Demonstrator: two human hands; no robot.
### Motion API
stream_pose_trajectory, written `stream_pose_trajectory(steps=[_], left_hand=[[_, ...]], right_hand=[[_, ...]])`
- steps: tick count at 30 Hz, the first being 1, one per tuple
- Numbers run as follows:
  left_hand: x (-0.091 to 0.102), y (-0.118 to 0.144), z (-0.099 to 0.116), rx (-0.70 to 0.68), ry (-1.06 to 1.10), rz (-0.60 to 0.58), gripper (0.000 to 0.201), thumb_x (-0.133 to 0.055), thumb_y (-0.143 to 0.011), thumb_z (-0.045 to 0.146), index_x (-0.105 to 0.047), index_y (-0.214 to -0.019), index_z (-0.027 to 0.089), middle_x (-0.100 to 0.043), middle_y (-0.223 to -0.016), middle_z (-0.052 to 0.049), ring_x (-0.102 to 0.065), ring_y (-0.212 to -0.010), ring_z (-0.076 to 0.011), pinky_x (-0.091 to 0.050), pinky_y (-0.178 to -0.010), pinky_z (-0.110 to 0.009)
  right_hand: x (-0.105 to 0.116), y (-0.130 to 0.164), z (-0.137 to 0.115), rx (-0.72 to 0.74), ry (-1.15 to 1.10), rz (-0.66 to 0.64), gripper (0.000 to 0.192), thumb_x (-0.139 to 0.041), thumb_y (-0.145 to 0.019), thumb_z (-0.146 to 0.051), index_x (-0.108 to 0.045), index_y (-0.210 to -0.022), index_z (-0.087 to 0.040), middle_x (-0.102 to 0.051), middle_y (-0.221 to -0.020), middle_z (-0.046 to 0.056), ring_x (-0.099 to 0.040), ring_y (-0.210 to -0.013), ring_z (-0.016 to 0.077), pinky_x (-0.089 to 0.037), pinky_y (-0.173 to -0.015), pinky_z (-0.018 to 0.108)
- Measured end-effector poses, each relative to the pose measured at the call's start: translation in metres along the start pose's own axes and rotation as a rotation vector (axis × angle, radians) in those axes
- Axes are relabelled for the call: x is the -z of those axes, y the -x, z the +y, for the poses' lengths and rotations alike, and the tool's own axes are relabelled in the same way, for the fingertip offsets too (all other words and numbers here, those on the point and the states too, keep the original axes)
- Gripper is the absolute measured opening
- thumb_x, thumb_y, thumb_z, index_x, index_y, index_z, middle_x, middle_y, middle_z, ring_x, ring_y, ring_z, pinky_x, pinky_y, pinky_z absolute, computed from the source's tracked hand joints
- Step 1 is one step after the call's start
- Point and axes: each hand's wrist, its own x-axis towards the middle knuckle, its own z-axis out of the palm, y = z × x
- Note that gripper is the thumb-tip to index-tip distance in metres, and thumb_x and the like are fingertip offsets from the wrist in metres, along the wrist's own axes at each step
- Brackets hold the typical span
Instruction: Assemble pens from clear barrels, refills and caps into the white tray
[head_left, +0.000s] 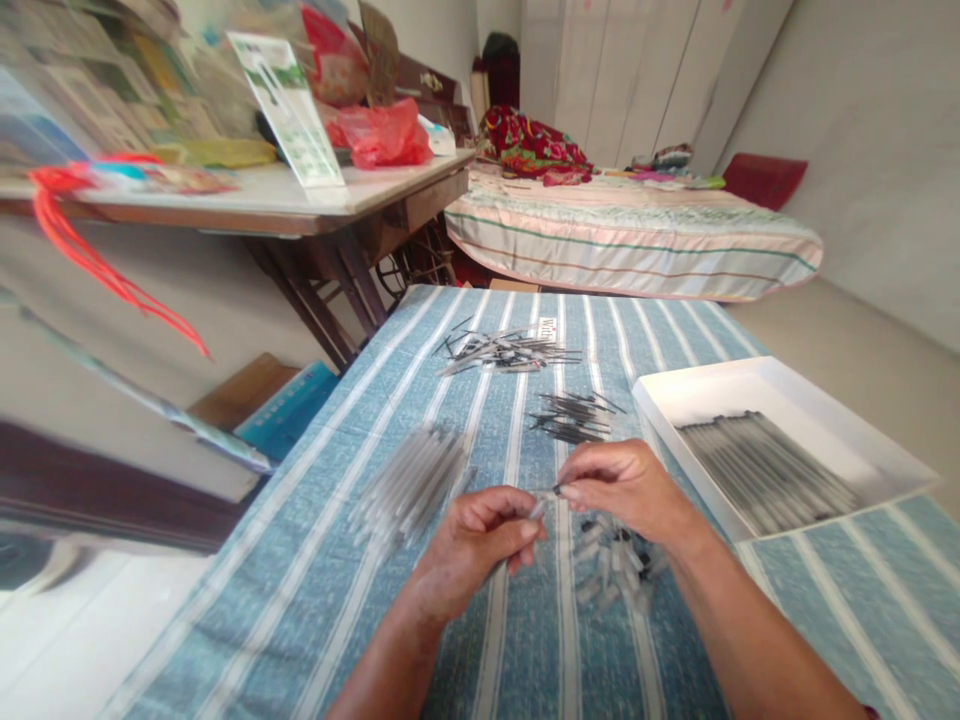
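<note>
Above the middle of the striped tablecloth, my left hand (487, 535) is closed around a slim translucent tube (537, 510), most of it hidden by the fingers. Close beside it my right hand (626, 485) pinches a small piece with a dark end (556, 490); blur hides its exact kind. The two held things nearly meet, and I cannot tell if they touch. Left of my hands lies a pile of translucent grey tubes (412, 480). Small clear and black cap-like pieces (615, 565) lie under my right hand. Thin black rods (574, 415) are just beyond it.
A white box (705, 385) at the right holds a row of grey tubes with dark ends (769, 470). Mixed thin rods and clear pieces (514, 350) lie farther back on the tablecloth (300, 590). A cluttered desk (315, 220) stands left, a bed (637, 235) behind.
</note>
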Motion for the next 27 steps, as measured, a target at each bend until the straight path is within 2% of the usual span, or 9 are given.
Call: stream_pose_trajectory(steps=[19, 27], left_hand=[[0.0016, -0.0024, -0.0047, 0.052, -0.072, -0.065, 0.015, -0.065, -0.074, 0.027, -0.067, -0.078, 0.013, -0.060, -0.060, 0.000, -0.050, -0.049, -0.0072, -0.036, -0.044, -0.019], [0.0007, -0.0019, -0.0031, 0.056, -0.053, -0.062, 0.015, -0.066, -0.073, 0.027, -0.067, -0.076, 0.013, -0.061, -0.063, -0.001, -0.050, -0.048, -0.0069, -0.035, -0.042, -0.018]], right_hand=[[-0.0038, -0.0017, -0.0022, 0.037, 0.231, -0.096, 0.010, -0.061, -0.073, -0.017, -0.070, -0.073, -0.013, -0.064, -0.065, 0.001, -0.055, -0.058, 0.0098, -0.041, -0.055, 0.018], [-0.0037, -0.0016, 0.0007, -0.019, 0.200, -0.103, 0.013, -0.061, -0.073, -0.021, -0.070, -0.079, -0.013, -0.066, -0.066, 0.001, -0.056, -0.058, 0.0107, -0.044, -0.056, 0.019]])
